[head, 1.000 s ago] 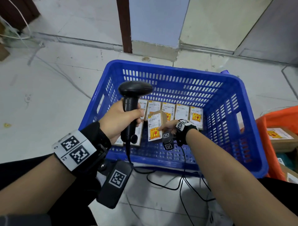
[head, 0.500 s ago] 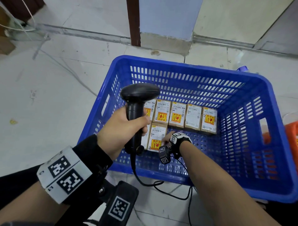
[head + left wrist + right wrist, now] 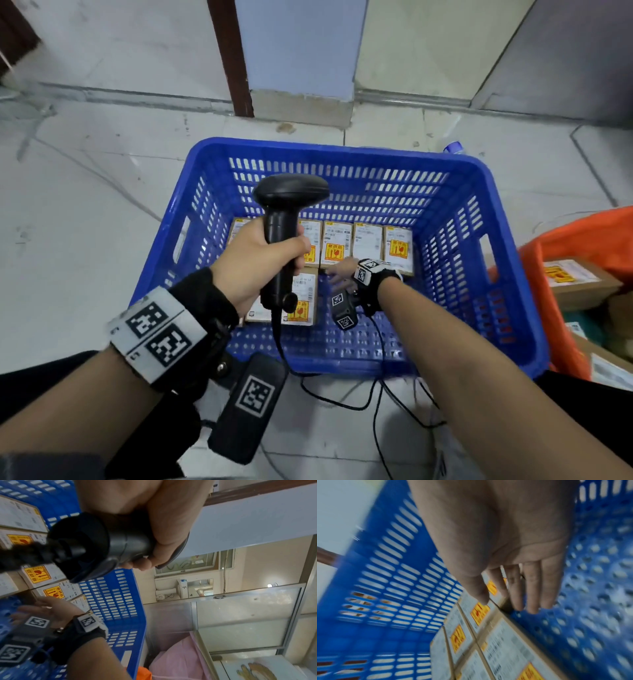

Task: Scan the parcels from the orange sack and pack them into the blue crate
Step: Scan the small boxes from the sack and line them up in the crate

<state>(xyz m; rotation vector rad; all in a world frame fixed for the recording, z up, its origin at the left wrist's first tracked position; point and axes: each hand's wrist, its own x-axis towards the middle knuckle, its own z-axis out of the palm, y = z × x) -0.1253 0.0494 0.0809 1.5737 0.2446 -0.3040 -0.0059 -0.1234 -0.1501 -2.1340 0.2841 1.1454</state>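
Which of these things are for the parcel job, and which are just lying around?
For the job:
scanner in left hand
blue crate
parcels
orange sack
right hand, empty

Lying about:
loose cables
pink bag

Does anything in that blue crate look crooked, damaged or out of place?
Nothing stands out. The parcels lie flat, labels up, in tidy rows on the floor of the blue crate; none looks crushed or torn.
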